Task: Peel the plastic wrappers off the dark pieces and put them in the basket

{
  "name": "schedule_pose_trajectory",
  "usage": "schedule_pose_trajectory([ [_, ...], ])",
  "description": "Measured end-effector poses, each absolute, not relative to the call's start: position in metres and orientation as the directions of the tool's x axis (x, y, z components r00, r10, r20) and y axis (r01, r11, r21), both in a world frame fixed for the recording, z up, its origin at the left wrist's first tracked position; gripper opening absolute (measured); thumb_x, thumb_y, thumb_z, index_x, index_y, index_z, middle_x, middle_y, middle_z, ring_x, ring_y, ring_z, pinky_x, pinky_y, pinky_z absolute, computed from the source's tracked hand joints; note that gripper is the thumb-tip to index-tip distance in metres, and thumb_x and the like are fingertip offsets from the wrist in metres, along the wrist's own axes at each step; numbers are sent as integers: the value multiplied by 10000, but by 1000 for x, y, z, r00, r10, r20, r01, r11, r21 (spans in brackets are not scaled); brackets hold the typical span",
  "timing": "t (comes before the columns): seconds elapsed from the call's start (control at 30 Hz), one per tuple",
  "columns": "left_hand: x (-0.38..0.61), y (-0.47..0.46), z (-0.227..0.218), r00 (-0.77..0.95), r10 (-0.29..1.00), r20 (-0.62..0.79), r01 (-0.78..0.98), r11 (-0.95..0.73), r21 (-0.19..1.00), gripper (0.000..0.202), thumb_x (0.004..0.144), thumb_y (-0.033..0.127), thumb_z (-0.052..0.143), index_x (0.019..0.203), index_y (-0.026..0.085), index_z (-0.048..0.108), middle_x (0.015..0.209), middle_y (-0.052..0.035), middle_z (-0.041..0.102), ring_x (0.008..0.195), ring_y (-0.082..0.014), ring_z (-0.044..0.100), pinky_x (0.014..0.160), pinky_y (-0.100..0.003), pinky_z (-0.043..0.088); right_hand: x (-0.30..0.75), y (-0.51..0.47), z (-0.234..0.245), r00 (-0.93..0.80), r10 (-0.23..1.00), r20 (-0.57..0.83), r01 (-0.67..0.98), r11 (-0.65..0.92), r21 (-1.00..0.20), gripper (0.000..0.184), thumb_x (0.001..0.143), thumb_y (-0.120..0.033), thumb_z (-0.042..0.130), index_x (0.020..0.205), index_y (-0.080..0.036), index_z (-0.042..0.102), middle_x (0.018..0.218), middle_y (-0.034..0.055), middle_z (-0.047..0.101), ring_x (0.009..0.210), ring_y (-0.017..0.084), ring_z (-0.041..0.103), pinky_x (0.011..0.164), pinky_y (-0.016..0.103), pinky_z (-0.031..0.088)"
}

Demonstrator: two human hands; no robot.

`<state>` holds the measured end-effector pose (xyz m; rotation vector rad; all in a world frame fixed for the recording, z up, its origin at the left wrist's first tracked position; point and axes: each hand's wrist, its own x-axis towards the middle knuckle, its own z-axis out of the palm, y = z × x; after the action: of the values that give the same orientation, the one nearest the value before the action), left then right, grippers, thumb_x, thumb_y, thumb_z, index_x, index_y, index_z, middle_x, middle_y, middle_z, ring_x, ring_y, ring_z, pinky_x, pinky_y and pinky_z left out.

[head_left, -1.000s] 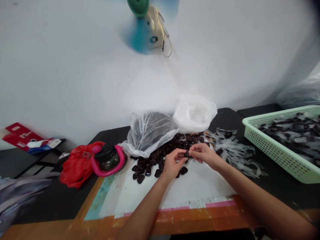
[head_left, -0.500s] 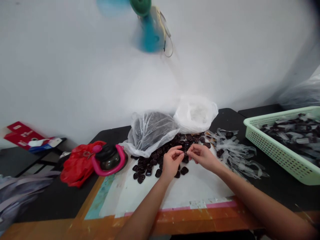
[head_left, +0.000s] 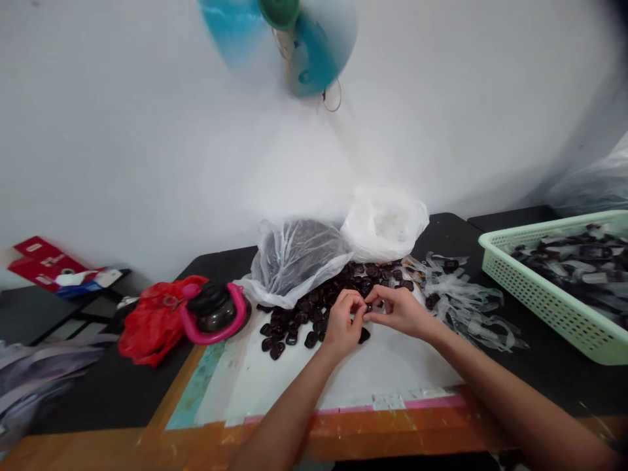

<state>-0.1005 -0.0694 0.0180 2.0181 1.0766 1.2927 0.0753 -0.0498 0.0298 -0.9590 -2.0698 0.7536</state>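
My left hand (head_left: 343, 322) and my right hand (head_left: 397, 311) meet above a white sheet (head_left: 383, 366), their fingertips together on a small dark glossy piece (head_left: 367, 307), which they mostly hide. A heap of similar dark glossy pieces (head_left: 294, 327) lies just behind and left of my left hand. Several pieces sit under and beside my fingers. To the right of my right hand lies a tangle of clear plastic strips (head_left: 464, 304) with a few dark pieces among them.
A light green plastic basket (head_left: 510, 288) of dark pieces in clear wrap stands at right. Behind the heap are a filled clear bag (head_left: 299, 258) and a white bag (head_left: 385, 226). At left are a red bag (head_left: 154, 324) and a pink-handled dark pot (head_left: 213, 311). A fan (head_left: 304, 52) spins on the wall.
My hands have drawn closer, and both now cover the small piece between my fingertips. My left hand sits slightly lower and further right. The view has shifted slightly, and the fan has turned.
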Motion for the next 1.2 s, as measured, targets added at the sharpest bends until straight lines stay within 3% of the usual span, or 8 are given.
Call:
schedule_pose_trajectory([
  [0.23, -100, -71, 18, 211, 859, 466, 361, -511, 780, 87, 866, 177, 450, 800, 164, 506, 899, -62, 500, 807, -148, 509, 681, -242, 437, 70, -57, 38, -396, 832, 388, 558, 554, -618, 134, 691, -256, 675, 742, -207, 560, 632, -42, 602, 531, 98, 488, 506, 205, 296],
  [0.5, -94, -76, 24, 203, 858, 471, 329, -513, 793, 73, 818, 129, 474, 761, 166, 501, 929, -71, 484, 820, -151, 515, 674, -241, 458, 61, -60, 25, -389, 773, 500, 630, 620, -468, 74, 752, -250, 614, 801, -208, 579, 739, 15, 618, 701, 165, 567, 599, 240, 356],
  [0.63, -100, -70, 25, 71, 872, 485, 358, -476, 803, 82, 815, 141, 477, 743, 161, 510, 966, -73, 461, 826, -144, 508, 660, -232, 455, 58, -63, 21, -315, 750, 581, 616, 628, -476, 97, 786, -242, 586, 871, -195, 582, 791, 50, 613, 737, 185, 559, 632, 266, 393],
  [0.77, -111, -59, 26, -72, 890, 449, 286, -413, 865, 132, 836, 218, 494, 720, 157, 509, 929, -57, 459, 765, -127, 497, 636, -228, 450, 59, -59, 20, -257, 771, 582, 466, 627, -624, 122, 803, -248, 586, 915, -201, 577, 856, 48, 631, 738, 176, 568, 665, 279, 426],
  [0.93, -102, -63, 27, 47, 949, 313, -59, -310, 949, 164, 823, 299, 575, 909, 172, 517, 888, -34, 532, 764, -118, 532, 695, -239, 456, 58, -49, 15, -183, 882, 435, 90, 455, -886, 122, 791, -311, 639, 847, -208, 607, 843, 37, 629, 772, 182, 573, 691, 294, 438],
  [1.07, -89, -70, 22, 144, 967, 209, -210, -176, 962, 334, 708, 229, 715, 958, 177, 501, 911, -34, 589, 783, -111, 558, 733, -238, 448, 56, -47, 14, -144, 937, 319, -186, 291, -938, 191, 738, -326, 704, 859, -206, 618, 879, 25, 598, 834, 171, 537, 739, 286, 419],
  [1.2, -85, -71, 17, 169, 970, 173, -280, -121, 952, 300, 718, 220, 707, 958, 167, 536, 862, -36, 626, 789, -123, 584, 748, -251, 451, 51, -53, 18, -215, 965, 149, -353, 66, -933, 253, 681, -334, 745, 836, -205, 591, 782, -6, 531, 728, 140, 498, 666, 262, 413],
])
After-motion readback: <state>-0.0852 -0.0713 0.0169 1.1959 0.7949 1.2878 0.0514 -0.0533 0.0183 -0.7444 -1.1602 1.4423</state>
